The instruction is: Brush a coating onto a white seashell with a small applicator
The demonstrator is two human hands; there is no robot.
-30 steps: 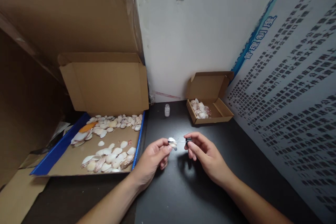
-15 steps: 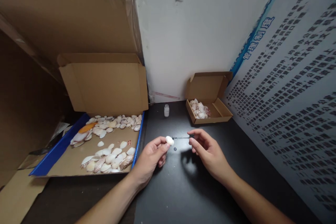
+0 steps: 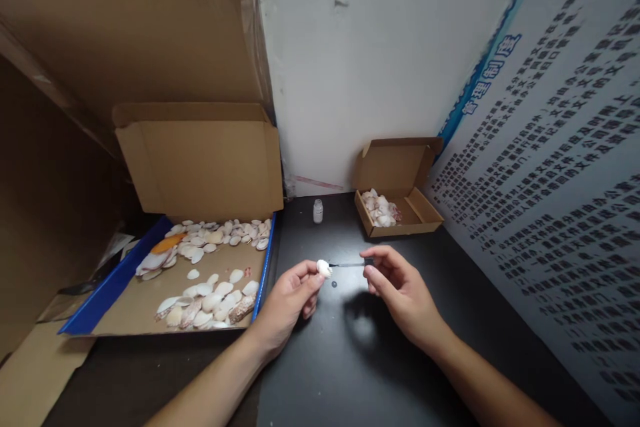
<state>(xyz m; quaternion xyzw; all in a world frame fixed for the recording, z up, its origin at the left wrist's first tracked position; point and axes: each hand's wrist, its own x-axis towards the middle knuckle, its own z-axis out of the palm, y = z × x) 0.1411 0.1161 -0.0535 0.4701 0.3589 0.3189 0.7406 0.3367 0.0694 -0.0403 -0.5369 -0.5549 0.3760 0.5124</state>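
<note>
A small white ribbed seashell [image 3: 324, 269] is pinched between the thumb and fingers of my left hand [image 3: 295, 290], above the dark table. My right hand [image 3: 393, 277] grips the black cap of a thin-stemmed brush [image 3: 350, 265]. Its stem points left, and its dark tip is at the shell's right edge; whether it touches cannot be made out. Below the shell, a small dark round piece [image 3: 334, 284] lies on the table. Farther back stands a small clear bottle [image 3: 318, 211] with whitish contents and no cap on it.
At left, an open cardboard box with a blue rim [image 3: 262, 283] holds many loose shells [image 3: 220, 300]. A smaller open cardboard box [image 3: 400, 230] at back right contains more shells [image 3: 383, 210]. A white wall rises behind, and a printed panel [image 3: 550, 147] stands along the right.
My right hand has shifted slightly right with the brush, and more of its black cap shows. The left hand and the shell have hardly moved.
</note>
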